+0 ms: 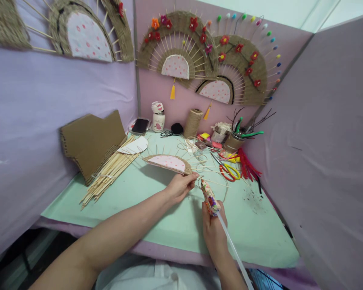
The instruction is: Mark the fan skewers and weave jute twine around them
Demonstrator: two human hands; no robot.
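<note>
Fan frame (169, 162) — held above the middle of the table (175, 226), right end pinched by fingers of the left hand (180, 187). Glue gun (211, 199) — grasped in the right hand (214, 221) toward the front edge, tip near the left fingertips. Scissors (222, 163) lie toward the right edge.

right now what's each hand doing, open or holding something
Left hand: closed, holding the half-round twine fan near one end.
Right hand: closed around the patterned glue gun.

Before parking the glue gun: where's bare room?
Bare green tablecloth lies between the stick bundle and left forearm, and right of the right hand, between the dark specks and front edge. Crowded: around the twine spool and scissors.
</note>
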